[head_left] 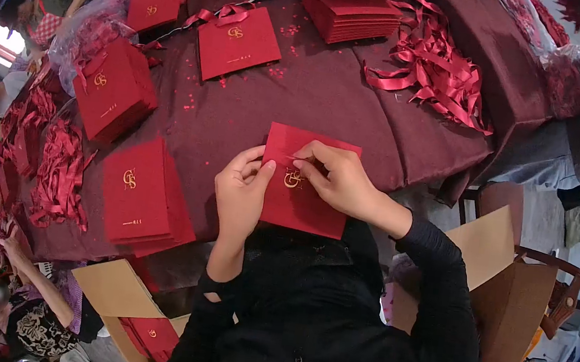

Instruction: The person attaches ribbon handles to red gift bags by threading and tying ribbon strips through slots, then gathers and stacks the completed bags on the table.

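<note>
A red card (312, 209) with a gold emblem lies under both hands at the table's near edge. My left hand (245, 184) holds its left edge, thumb on the front face and fingers curled at the side. Above the emblem, my right hand (334, 175) is closed in a pinch at the card's upper part; whatever lies between its fingertips is too small to make out. Left of my hands sits a stack of matching red cards (136, 195), slightly fanned.
More red card stacks (116, 91) stand on the maroon tablecloth (321, 102), with red ribbon piles (444, 73) at right and left. Open cardboard boxes (114, 290) flank my body. Other people (41, 288) sit along the left side.
</note>
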A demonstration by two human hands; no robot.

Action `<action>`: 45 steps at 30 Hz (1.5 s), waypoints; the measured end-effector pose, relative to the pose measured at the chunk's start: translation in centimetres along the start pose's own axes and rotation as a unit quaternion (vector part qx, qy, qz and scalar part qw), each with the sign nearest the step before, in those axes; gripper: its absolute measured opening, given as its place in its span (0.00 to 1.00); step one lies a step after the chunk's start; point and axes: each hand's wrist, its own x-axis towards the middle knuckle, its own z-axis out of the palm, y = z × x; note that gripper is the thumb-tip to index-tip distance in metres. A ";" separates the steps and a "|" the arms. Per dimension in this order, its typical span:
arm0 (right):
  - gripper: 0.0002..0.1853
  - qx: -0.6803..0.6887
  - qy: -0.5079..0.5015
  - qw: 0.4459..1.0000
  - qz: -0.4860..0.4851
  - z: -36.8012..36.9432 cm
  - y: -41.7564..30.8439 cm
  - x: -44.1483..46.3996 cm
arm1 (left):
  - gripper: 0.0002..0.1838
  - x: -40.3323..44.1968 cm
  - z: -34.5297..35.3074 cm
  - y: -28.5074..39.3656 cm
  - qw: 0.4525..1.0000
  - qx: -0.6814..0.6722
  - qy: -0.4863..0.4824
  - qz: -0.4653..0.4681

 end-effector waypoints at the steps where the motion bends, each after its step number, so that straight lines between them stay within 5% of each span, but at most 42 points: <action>1: 0.04 -0.016 0.011 1.000 -0.005 0.1 -0.1 0.2 | 0.13 0.0 0.1 0.0 1.000 0.000 0.000 -0.002; 11: 0.07 -0.230 0.022 0.966 -0.117 1.5 -0.8 1.2 | 0.14 -0.1 1.6 -0.5 0.995 0.046 0.027 0.084; 22: 0.04 -0.174 -0.095 0.980 0.011 -0.2 -1.8 4.5 | 0.13 -0.7 2.0 -0.5 0.969 0.173 0.060 0.164; 28: 0.11 -0.321 -0.105 0.941 -0.018 0.6 -2.4 4.1 | 0.13 -0.3 1.4 -0.6 0.964 0.206 0.034 0.168; 29: 0.11 -0.299 -0.064 0.952 -0.031 0.4 -1.8 4.0 | 0.14 0.1 1.2 -0.5 0.995 0.052 0.026 0.079; 31: 0.08 -0.197 -0.014 0.978 -0.063 -0.6 -0.3 3.9 | 0.15 0.2 0.0 0.4 0.965 -0.234 -0.047 -0.106; 32: 0.08 -0.199 -0.016 0.978 -0.064 -0.8 0.5 3.8 | 0.15 0.4 0.1 0.1 0.965 -0.237 -0.046 -0.105; 35: 0.07 0.017 -0.006 1.000 0.007 -0.3 2.7 3.0 | 0.15 1.0 0.6 -0.7 0.994 -0.098 -0.056 -0.014; 38: 0.07 -0.007 -0.001 1.000 0.010 -0.2 2.6 2.9 | 0.12 1.7 0.6 0.0 0.992 0.107 -0.062 0.016; 40: 0.07 -0.003 0.001 1.000 0.012 -0.1 2.7 2.9 | 0.09 2.1 0.4 0.4 0.912 0.362 -0.047 0.188; 43: 0.08 0.012 -0.016 0.999 0.046 -0.5 2.8 2.8 | 0.05 2.1 0.6 0.8 0.872 0.402 -0.023 0.280; 45: 0.08 0.024 -0.033 0.996 0.080 -0.7 3.2 2.7 | 0.05 1.9 0.4 1.6 0.885 0.403 0.021 0.231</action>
